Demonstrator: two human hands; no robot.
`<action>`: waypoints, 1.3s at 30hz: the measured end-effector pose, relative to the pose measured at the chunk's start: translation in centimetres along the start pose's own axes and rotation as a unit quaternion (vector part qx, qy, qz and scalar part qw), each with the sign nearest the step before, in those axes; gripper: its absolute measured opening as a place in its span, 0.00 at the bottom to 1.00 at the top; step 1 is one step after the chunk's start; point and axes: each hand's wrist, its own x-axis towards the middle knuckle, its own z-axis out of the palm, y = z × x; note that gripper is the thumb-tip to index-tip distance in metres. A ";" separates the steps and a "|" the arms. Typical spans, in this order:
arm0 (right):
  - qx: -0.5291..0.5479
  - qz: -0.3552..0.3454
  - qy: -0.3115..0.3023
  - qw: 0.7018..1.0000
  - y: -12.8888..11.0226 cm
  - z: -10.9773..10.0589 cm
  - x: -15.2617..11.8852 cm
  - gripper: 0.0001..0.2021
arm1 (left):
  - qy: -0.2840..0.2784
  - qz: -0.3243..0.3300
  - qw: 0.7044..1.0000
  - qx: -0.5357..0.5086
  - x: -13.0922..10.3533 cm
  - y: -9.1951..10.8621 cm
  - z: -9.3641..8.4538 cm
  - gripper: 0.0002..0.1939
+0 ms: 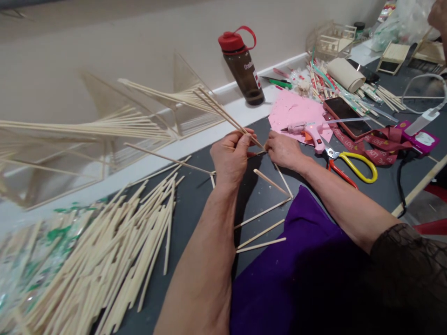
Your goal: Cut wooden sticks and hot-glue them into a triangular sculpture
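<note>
My left hand (230, 156) is closed in a pinch around slanting wooden chopsticks (223, 113), whose upper ends point up and left. Their lower ends meet a corner of a thin stick frame (263, 212) lying on the dark table. At that same corner, the bent fingers of my right hand (283, 149) are pressed together on the frame; the exact grip is partly hidden. One short stick (272, 184) rises from the frame's near right corner, and another stick (167, 157) slants up from its left corner. Purple cloth (303, 228) lies against the frame's near side.
Loose chopsticks (122, 251) are piled at left beside wrapped packets. Several stick structures (139, 125) stand along the wall near a bottle (242, 70). To the right lie a pink glue gun (307, 130), scissors (356, 167) and a phone (347, 116). Another person's hand (438, 16) shows at top right.
</note>
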 end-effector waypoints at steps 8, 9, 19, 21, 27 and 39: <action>0.019 0.010 0.007 1.000 0.1 0.4 0.1 0.20 | -0.001 -0.009 1.000 0.003 -0.2 0.4 -0.1 0.13; 0.029 0.014 0.008 0.999 0.1 0.5 0.1 0.20 | 0.000 -0.010 1.000 0.003 -0.2 0.4 -0.1 0.13; 0.109 0.049 0.000 0.993 0.5 -0.2 0.5 0.22 | 0.002 -0.009 1.000 -0.014 -0.3 -0.1 -0.3 0.14; 0.109 0.054 0.005 0.993 0.6 -0.1 0.5 0.22 | 0.001 -0.007 1.000 -0.015 -0.3 -0.1 -0.3 0.14; 0.043 0.041 0.036 0.998 0.8 0.6 0.3 0.20 | -0.004 0.000 1.000 -0.016 -0.2 -0.2 -0.3 0.14; 0.010 0.009 0.020 1.000 0.9 0.7 0.3 0.19 | -0.011 0.003 1.000 -0.003 -0.1 -0.4 -0.4 0.15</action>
